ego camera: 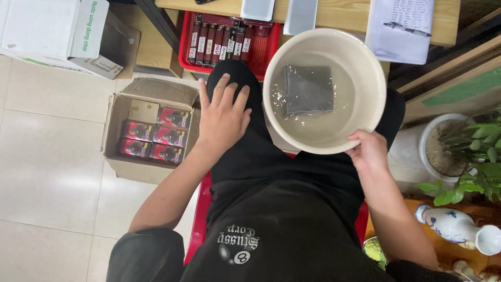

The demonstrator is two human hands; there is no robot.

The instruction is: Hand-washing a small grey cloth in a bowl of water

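- One round cream plastic basin (365, 68), the landmark.
- One dark grey folded cloth (309, 90) inside it.
- Two bare hands: left hand (223, 117) left of the basin, right hand (369, 151) gripping its rim.
- Two cardboard boxes: open cardboard box (121, 112) and closed white box (52, 26), both left of it.
- One red plastic basket (185, 47), upper left.

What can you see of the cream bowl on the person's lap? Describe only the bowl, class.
The bowl is round, wide and cream-coloured, smooth like plastic. It sits upright over the person's right thigh, partly filled with clear water. A dark grey square cloth lies flat under the water at the bottom. The right hand grips its near rim; the left hand rests apart on the left thigh.
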